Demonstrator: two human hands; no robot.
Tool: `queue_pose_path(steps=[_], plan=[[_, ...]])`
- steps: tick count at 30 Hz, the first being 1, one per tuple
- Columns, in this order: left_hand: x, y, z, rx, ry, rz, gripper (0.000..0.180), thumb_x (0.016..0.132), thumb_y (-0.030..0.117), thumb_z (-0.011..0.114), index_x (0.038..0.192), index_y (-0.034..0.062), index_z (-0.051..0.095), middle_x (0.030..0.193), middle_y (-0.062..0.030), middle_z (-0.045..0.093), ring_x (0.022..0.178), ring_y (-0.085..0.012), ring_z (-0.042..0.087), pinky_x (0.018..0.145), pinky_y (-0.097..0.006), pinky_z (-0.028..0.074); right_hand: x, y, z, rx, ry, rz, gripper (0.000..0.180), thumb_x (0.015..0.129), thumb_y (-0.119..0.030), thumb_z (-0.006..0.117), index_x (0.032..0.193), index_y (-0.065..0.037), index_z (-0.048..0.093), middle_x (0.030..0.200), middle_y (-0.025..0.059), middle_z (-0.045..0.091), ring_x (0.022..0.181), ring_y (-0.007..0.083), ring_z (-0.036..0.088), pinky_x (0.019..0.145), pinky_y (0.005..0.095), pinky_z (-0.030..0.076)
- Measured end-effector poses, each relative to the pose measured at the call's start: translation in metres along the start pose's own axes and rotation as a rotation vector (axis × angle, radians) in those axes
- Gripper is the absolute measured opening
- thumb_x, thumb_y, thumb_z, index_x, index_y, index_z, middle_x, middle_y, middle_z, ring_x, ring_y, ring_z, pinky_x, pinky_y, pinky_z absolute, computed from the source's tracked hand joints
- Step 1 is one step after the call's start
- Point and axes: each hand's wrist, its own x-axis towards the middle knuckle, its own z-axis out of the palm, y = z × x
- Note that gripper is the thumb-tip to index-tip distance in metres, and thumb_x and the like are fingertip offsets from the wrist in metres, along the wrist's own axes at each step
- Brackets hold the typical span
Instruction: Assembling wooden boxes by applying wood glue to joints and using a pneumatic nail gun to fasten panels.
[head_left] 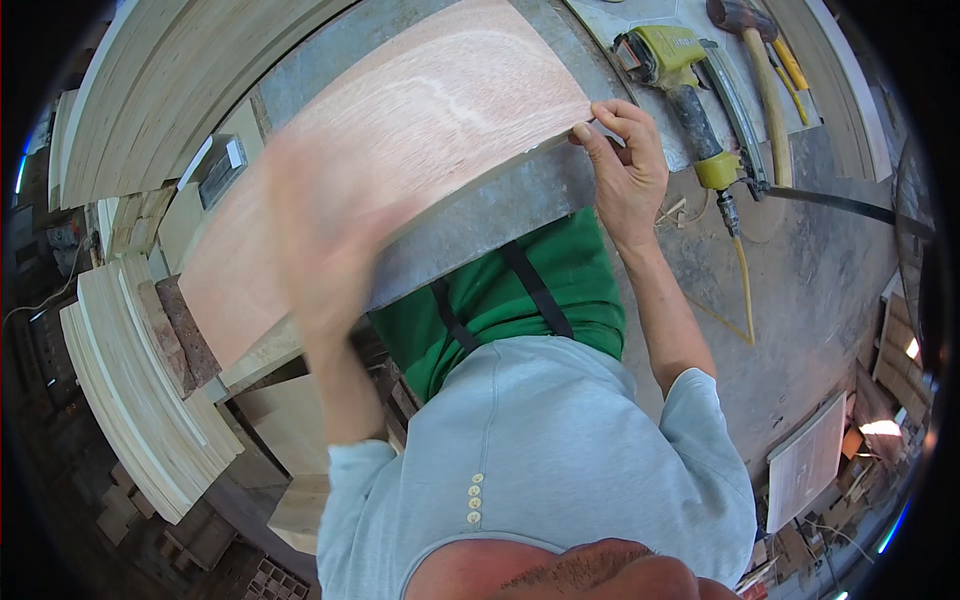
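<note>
A wide, pale wooden panel lies across the metal-topped bench in front of me, slanting from upper right to lower left. At its right corner, my right hand pinches the edge between thumb and fingers. My left hand is smeared by motion over the panel's near edge, toward the left. Its fingers do not show clearly, and I cannot tell whether it touches the wood or holds anything.
Right of the panel lie a green-yellow nail gun with a yellow air hose and a wooden-handled mallet. Curved wooden strips are stacked at the upper left, with more at the lower left. A board leans at the lower right.
</note>
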Motion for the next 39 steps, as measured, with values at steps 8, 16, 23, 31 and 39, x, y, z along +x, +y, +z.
queue_pose_path(steps=[8, 16, 23, 31, 39], plan=[[0.106, 0.048, 0.111, 0.125, -0.325, 0.450, 0.090, 0.055, 0.058, 0.075, 0.131, 0.0188, 0.048, 0.142, -0.0281, 0.025, 0.128, -0.0570, 0.017, 0.100, -0.066, 0.016, 0.002, -0.008, -0.002, -0.053, 0.011, 0.072, 0.020, 0.076, -0.002, 0.070, 0.095, 0.000, 0.063, 0.100, 0.0069, 0.060, 0.081, 0.0116, 0.059, 0.065, 0.0233, 0.051], [0.102, 0.042, 0.126, 0.259, -0.334, 0.488, 0.073, 0.056, 0.046, 0.071, 0.122, 0.0175, 0.056, 0.140, -0.0280, 0.030, 0.129, -0.0544, 0.018, 0.097, -0.070, 0.014, 0.005, -0.009, -0.009, 0.103, 0.035, 0.157, 0.012, 0.081, 0.000, 0.063, 0.094, 0.000, 0.063, 0.097, 0.0078, 0.061, 0.082, 0.0126, 0.060, 0.067, 0.0244, 0.052], [0.102, 0.043, 0.127, 0.233, -0.328, 0.473, 0.069, 0.056, 0.044, 0.071, 0.119, 0.0175, 0.059, 0.140, -0.0265, 0.032, 0.131, -0.0519, 0.018, 0.098, -0.071, 0.014, 0.062, -0.015, -0.084, -0.503, 0.033, 0.013, 0.023, 0.088, -0.015, 0.059, 0.102, 0.002, 0.061, 0.099, 0.0176, 0.060, 0.080, 0.0226, 0.063, 0.069, 0.0306, 0.050], [0.100, 0.040, 0.130, 0.246, -0.303, 0.466, 0.071, 0.057, 0.046, 0.068, 0.121, 0.0165, 0.058, 0.141, -0.0251, 0.032, 0.131, -0.0516, 0.019, 0.098, -0.071, 0.013, 0.097, 0.005, -0.081, -1.190, -0.372, -0.020, 0.065, 0.078, -0.027, 0.068, 0.124, 0.006, 0.036, 0.107, 0.0293, 0.051, 0.089, 0.0423, 0.060, 0.074, 0.0440, 0.051], [0.096, 0.038, 0.128, 0.243, -0.271, 0.429, 0.069, 0.060, 0.046, 0.065, 0.122, 0.0188, 0.056, 0.142, -0.0214, 0.031, 0.132, -0.0480, 0.020, 0.101, -0.068, 0.014, 0.101, -0.003, -0.083, -1.220, -0.426, 0.135, 0.060, 0.074, -0.019, 0.063, 0.122, 0.005, 0.036, 0.103, 0.0337, 0.054, 0.092, 0.0468, 0.057, 0.079, 0.0472, 0.049]])
